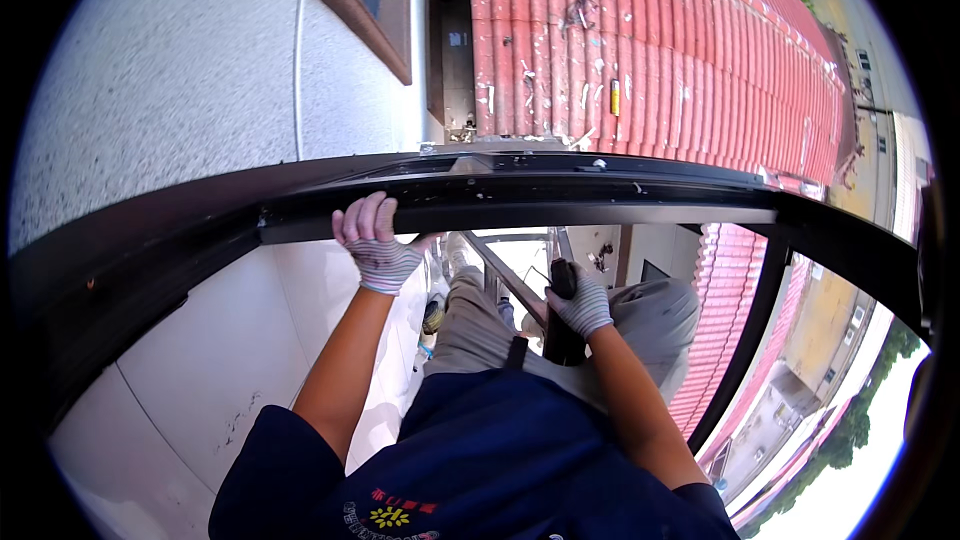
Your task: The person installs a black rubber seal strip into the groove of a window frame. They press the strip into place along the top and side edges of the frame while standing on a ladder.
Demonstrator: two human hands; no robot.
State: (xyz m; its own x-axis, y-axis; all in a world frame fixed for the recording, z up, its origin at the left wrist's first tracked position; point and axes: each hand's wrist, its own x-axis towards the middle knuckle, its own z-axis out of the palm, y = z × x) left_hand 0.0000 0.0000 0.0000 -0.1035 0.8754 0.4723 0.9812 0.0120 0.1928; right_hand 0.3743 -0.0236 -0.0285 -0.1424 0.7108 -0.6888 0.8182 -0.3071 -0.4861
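Observation:
A long black metal window frame (520, 212) runs across in front of me, its surface dusty and flecked with white bits. My left hand (372, 240), in a striped knit glove, is closed over the frame's lower bar left of the middle. Below the bar and to the right, my right hand (582, 306), gloved the same way, is wrapped round a black hand-held tool (566, 342). That tool is upright in front of my lap, its top end just under the bar. Its exact kind does not show clearly.
Beyond the frame lies a red ribbed roof (650, 60) with scattered debris and a yellow tube (615, 97). A speckled white wall (190, 70) and a brown-framed window (385, 10) stand at the left. Between my legs are the dark rails of what looks like a ladder (505, 275).

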